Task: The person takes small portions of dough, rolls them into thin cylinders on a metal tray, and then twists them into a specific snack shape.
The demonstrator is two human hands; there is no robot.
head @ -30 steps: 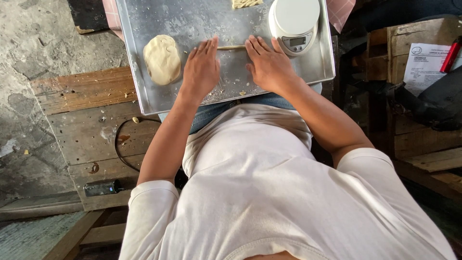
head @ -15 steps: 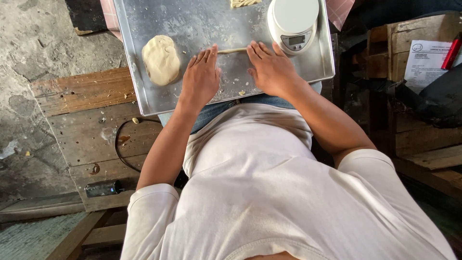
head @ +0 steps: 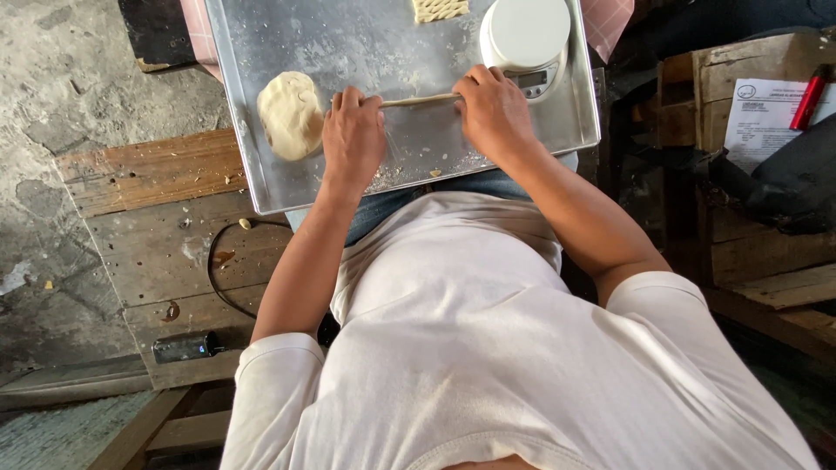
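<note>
A thin rope of pale dough (head: 421, 101) lies across a floured metal tray (head: 401, 43) on my lap. My left hand (head: 353, 135) presses flat on the rope's left end, fingers together. My right hand (head: 494, 109) presses on its right end, palm down. Only the stretch between my hands shows. A round lump of dough (head: 291, 114) rests on the tray just left of my left hand. A braided dough piece (head: 440, 9) sits at the tray's far edge.
A white kitchen scale (head: 527, 39) stands on the tray beyond my right hand. Wooden boards (head: 157, 218) with a black cable (head: 213, 278) lie to the left. To the right are wooden crates (head: 740, 104), a paper sheet, a red pen (head: 810, 96) and a dark bag (head: 784, 183).
Both hands have slid a little away from me across the tray, rolling the dough rope forward; the visible stretch between them looks slightly longer.
</note>
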